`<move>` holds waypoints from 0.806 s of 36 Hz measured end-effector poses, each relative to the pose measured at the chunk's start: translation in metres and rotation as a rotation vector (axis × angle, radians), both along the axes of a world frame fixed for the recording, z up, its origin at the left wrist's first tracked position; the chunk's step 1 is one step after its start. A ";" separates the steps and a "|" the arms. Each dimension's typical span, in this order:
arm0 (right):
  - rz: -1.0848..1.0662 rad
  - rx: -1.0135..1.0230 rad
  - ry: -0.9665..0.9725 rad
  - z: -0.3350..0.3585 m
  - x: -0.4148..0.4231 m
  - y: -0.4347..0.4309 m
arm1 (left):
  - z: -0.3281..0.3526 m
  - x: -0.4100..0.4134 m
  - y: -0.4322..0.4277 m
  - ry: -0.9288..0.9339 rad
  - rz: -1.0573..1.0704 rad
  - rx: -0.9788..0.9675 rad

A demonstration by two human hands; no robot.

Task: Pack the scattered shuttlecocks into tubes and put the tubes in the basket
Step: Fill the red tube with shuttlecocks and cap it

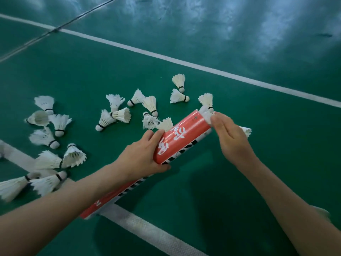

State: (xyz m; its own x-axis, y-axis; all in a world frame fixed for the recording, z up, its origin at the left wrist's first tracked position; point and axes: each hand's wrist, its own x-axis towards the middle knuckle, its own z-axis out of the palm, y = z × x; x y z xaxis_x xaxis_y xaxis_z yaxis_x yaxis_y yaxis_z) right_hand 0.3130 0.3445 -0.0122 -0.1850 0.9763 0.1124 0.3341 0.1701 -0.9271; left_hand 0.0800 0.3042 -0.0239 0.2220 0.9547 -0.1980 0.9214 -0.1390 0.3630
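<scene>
The left hand (142,156) is wrapped around a long red tube (181,135) with white lettering, fingers curled over the top and thumb beneath, gripping it about midway along. The tube lies slanted just left of the middle of the view, its near end low at about 7 o'clock behind the left forearm and its open mouth pointing up toward 1 o'clock. At that mouth the right hand (230,137) has its fingers bunched loosely together, pressing on white feathers of a shuttlecock (207,115) that sits partly inside the opening. A second bit of white feather skirt (246,131) shows behind the right hand at 3 o'clock; whether the hand holds it or it lies on the floor cannot be told.

The green court floor (203,191) carries the loose shuttlecocks. One cluster (127,112) lies just beyond the tube at 11 o'clock, with two more (179,89) farther out toward 12 o'clock and one (206,100) standing just beyond the tube's mouth. Another group (53,137) spreads out at 9 o'clock, reaching down to the left edge, where several lie across a white court line (147,230) that runs under the tube's near end toward 6 o'clock. A second white line (203,66) crosses the far floor diagonally.
</scene>
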 end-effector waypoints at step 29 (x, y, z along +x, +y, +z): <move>-0.497 -0.570 0.106 -0.072 0.075 0.037 | -0.038 0.040 0.020 0.091 0.021 -0.188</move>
